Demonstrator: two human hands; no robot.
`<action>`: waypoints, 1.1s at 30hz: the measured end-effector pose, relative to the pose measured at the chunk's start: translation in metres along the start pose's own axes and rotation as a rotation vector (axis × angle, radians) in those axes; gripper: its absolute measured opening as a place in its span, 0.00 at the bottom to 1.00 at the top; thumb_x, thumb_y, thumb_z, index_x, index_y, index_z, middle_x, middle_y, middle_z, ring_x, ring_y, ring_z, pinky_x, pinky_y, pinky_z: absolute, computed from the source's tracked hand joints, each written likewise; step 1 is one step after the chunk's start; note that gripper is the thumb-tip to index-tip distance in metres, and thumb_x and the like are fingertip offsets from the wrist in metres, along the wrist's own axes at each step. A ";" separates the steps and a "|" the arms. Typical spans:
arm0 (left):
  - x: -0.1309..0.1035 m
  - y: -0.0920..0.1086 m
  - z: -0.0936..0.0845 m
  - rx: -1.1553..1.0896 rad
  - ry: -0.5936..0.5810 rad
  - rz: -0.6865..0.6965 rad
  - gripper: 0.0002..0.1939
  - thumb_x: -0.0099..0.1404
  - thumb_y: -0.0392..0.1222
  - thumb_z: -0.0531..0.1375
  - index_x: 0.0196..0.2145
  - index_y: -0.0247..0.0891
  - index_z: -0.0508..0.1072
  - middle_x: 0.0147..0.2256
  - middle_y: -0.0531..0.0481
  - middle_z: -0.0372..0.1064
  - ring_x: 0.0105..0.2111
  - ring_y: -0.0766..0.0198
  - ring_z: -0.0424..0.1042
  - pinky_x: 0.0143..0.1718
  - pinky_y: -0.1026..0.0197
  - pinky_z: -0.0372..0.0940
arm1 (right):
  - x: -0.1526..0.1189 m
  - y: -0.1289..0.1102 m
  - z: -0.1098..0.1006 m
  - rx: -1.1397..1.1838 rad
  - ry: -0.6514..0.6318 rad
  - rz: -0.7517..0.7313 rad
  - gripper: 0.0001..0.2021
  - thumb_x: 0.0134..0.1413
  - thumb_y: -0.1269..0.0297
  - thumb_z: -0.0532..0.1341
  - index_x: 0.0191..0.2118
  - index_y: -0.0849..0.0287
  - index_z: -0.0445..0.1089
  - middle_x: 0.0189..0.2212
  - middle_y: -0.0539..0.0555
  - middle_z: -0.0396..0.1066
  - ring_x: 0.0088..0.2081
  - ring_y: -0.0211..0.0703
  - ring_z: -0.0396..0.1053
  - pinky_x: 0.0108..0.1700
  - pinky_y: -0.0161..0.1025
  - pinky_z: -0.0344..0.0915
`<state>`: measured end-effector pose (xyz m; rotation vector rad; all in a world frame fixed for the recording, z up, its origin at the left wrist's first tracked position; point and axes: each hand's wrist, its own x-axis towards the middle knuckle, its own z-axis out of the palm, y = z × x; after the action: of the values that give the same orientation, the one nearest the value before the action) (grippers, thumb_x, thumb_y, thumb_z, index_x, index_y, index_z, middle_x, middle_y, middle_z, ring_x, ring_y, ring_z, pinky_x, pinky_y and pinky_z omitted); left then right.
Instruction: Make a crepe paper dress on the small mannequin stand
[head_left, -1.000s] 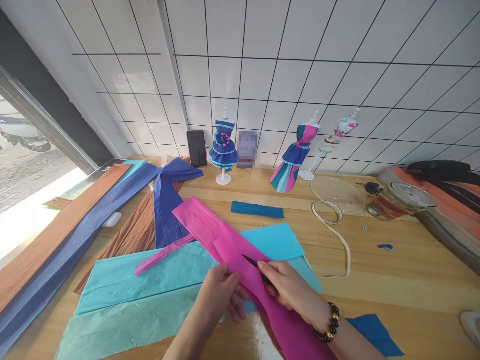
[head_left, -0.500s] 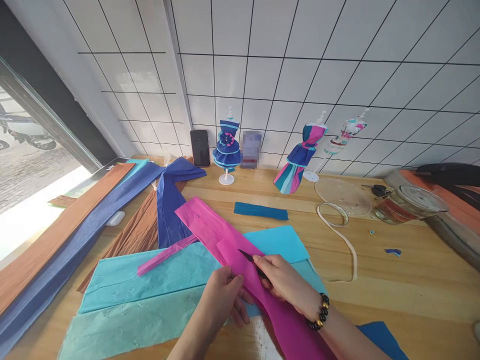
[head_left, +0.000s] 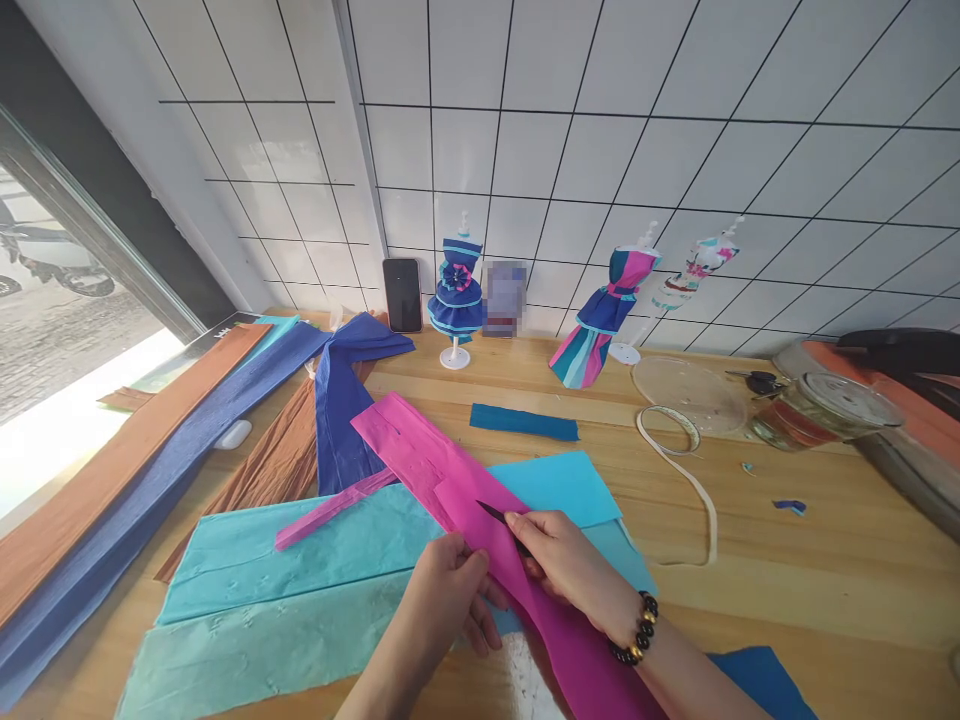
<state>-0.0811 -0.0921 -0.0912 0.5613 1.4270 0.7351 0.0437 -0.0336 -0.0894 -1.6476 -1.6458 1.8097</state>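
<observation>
A long pink crepe paper strip (head_left: 442,460) runs diagonally across teal paper sheets (head_left: 300,545). My left hand (head_left: 454,590) pinches the strip's lower left edge between thumb and fingers. In my right hand (head_left: 562,560) are black scissors (head_left: 491,511), their dark blade lying over the pink paper and the handles mostly hidden by my fingers. A narrow pink strip (head_left: 330,512) rests on the teal paper to the left. Bright blue paper (head_left: 559,485) shows behind the right hand.
Small dress forms (head_left: 455,290) (head_left: 606,310) stand along the tiled wall beside a phone (head_left: 403,295). Brown (head_left: 150,440) and blue paper (head_left: 202,440) lie left. A measuring tape (head_left: 697,485), glass jar (head_left: 825,408) and blue strip (head_left: 523,421) are on the table.
The view has shifted very slightly. Both hands and the scissors hold nearly the same place on the pink paper.
</observation>
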 end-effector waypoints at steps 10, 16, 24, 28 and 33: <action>0.000 -0.002 0.000 -0.017 0.007 -0.002 0.08 0.57 0.44 0.54 0.28 0.36 0.61 0.19 0.52 0.69 0.10 0.68 0.65 0.09 0.69 0.57 | 0.000 0.000 0.001 -0.071 0.016 -0.035 0.17 0.57 0.57 0.48 0.19 0.58 0.54 0.12 0.42 0.48 0.14 0.29 0.43 0.16 0.32 0.40; 0.001 -0.001 0.000 -0.020 0.001 0.005 0.07 0.58 0.41 0.52 0.26 0.38 0.58 0.20 0.53 0.69 0.09 0.68 0.65 0.08 0.69 0.56 | 0.001 0.002 0.001 -0.072 0.024 -0.046 0.17 0.56 0.56 0.49 0.19 0.58 0.54 0.12 0.42 0.48 0.14 0.30 0.43 0.16 0.32 0.40; 0.003 -0.003 0.000 -0.012 0.000 0.007 0.05 0.58 0.39 0.50 0.26 0.39 0.57 0.19 0.54 0.68 0.10 0.67 0.65 0.07 0.68 0.55 | -0.006 -0.005 -0.001 -0.023 0.006 -0.010 0.18 0.57 0.55 0.48 0.19 0.58 0.54 0.13 0.42 0.49 0.13 0.29 0.43 0.16 0.32 0.40; 0.004 -0.005 0.000 -0.011 -0.005 0.001 0.05 0.57 0.41 0.51 0.26 0.39 0.57 0.19 0.54 0.68 0.10 0.67 0.66 0.07 0.68 0.56 | -0.009 -0.007 0.000 0.001 0.001 0.018 0.18 0.57 0.56 0.48 0.19 0.58 0.54 0.12 0.41 0.49 0.12 0.28 0.41 0.16 0.32 0.39; 0.002 -0.003 0.000 -0.015 -0.002 0.011 0.05 0.57 0.39 0.51 0.26 0.38 0.58 0.18 0.54 0.68 0.10 0.67 0.65 0.07 0.68 0.55 | 0.000 -0.006 0.001 -0.015 -0.001 -0.009 0.18 0.57 0.56 0.48 0.19 0.58 0.54 0.11 0.42 0.50 0.12 0.28 0.43 0.15 0.31 0.39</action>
<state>-0.0805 -0.0924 -0.0952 0.5582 1.4162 0.7530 0.0400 -0.0319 -0.0846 -1.6435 -1.6684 1.7986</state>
